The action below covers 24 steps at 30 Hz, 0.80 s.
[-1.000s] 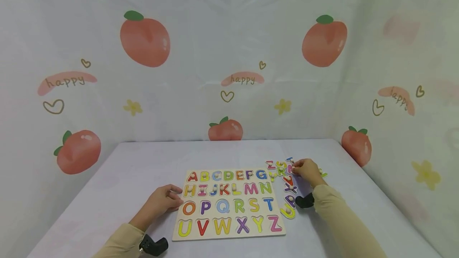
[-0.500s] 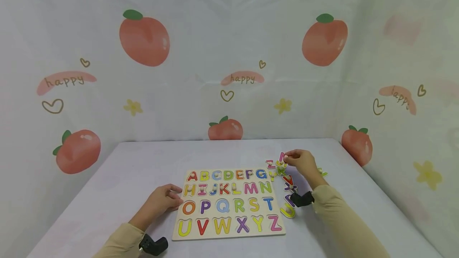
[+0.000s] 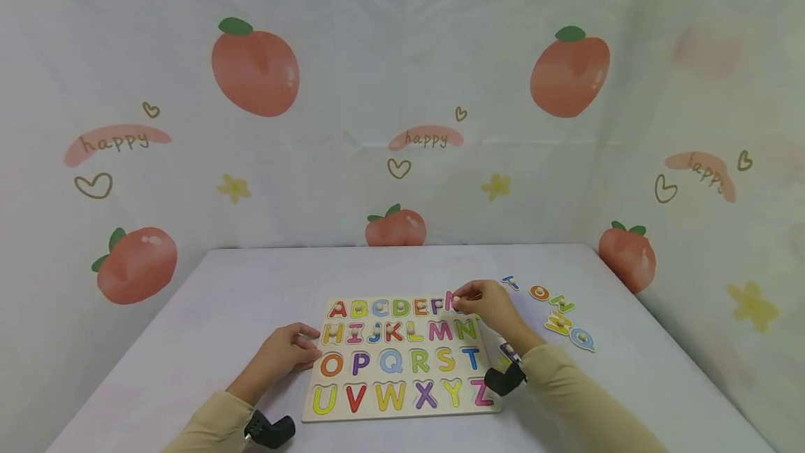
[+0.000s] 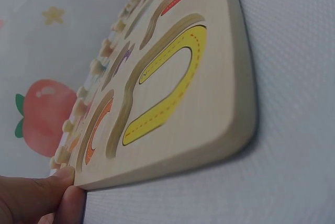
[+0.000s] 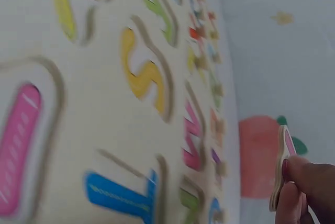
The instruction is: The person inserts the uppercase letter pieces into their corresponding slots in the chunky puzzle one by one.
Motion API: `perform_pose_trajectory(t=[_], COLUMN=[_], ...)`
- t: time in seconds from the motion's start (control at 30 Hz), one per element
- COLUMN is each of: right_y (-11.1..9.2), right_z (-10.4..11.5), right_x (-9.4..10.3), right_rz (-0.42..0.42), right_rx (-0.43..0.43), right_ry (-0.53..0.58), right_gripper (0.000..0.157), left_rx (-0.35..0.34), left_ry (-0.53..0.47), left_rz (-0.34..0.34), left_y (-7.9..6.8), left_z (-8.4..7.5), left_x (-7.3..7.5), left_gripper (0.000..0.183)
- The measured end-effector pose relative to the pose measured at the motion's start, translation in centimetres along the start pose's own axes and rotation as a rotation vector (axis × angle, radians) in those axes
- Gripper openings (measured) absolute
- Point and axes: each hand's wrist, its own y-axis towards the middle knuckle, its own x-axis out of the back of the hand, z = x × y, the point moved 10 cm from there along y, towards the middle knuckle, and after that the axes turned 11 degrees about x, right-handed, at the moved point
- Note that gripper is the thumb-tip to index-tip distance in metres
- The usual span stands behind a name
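Observation:
A wooden alphabet puzzle board lies on the table. Knobbed letters sit in its top row and much of its second row; coloured recesses show in the lower rows. My left hand holds the board's left edge, its thumb at the border in the left wrist view. Above the board's top right corner, my right hand pinches a pink letter M piece by its knob. In the right wrist view that piece stands tilted, edge-on, clear of the board. The right hand partly covers the G.
Right of the board lie loose letters: a blue T, an orange O, a green N, a yellow W and a blue Q. My right hand and forearm hide most of the nearer loose pieces.
My right hand has lifted the pink M from the loose letters and carried it left over the board's top right corner. The left hand stays at the board's edge.

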Motion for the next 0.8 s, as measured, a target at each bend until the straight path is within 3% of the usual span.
perform_pose_trajectory(t=[0.3,0.8], right_y=[-0.7,-1.1], right_z=[-0.1,0.1], right_x=[-3.9,-5.3], right_rz=[0.079,0.167], right_rx=[0.005,-0.035], right_ry=[-0.058,-0.111], right_gripper=[0.005,0.006], left_rx=[-0.004,0.004], left_ry=[-0.008,0.000], left_rz=[0.002,0.000], left_y=[0.1,-0.1], left_z=[0.1,-0.1], left_x=[0.0,0.0], left_gripper=[0.039,0.039])
